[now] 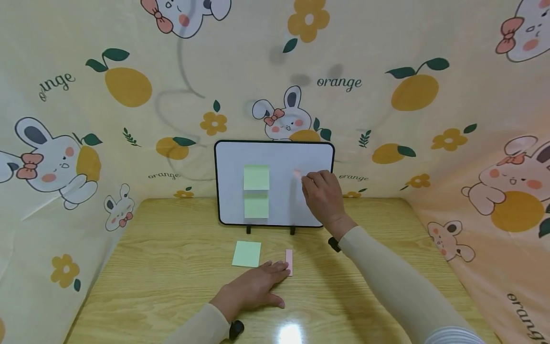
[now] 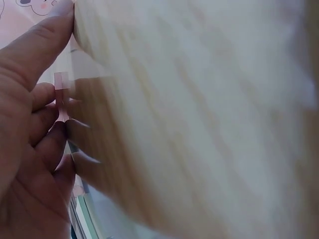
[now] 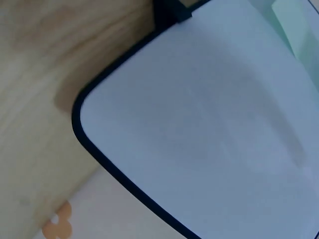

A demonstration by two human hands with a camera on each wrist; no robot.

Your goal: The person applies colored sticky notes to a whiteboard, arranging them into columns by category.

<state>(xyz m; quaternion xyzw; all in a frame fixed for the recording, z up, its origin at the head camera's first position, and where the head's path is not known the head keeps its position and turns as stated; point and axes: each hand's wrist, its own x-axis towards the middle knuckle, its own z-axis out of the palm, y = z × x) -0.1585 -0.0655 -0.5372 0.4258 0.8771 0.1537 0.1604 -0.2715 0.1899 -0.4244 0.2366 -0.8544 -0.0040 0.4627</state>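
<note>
A whiteboard (image 1: pixel 279 153) with a black frame stands upright at the back of the table, two green sticky notes (image 1: pixel 256 177) one above the other on its left half. My right hand (image 1: pixel 322 196) is at the board's right half, its fingertips pinching a small pink slip (image 1: pixel 297 174) against or close to the surface. My left hand (image 1: pixel 255 289) lies on the table with its fingers extended, fingertips touching a narrow pink pad (image 1: pixel 289 258). In the left wrist view the pink pad (image 2: pixel 61 80) shows beside the fingers. The right wrist view shows the whiteboard (image 3: pixel 189 124) but no fingers.
A green pad (image 1: pixel 247 253) lies on the wooden table (image 1: pixel 146 267) in front of the board, left of the pink pad. Two black feet (image 1: pixel 292 230) hold the board up. Patterned cloth (image 1: pixel 258 57) surrounds the table at the back and sides.
</note>
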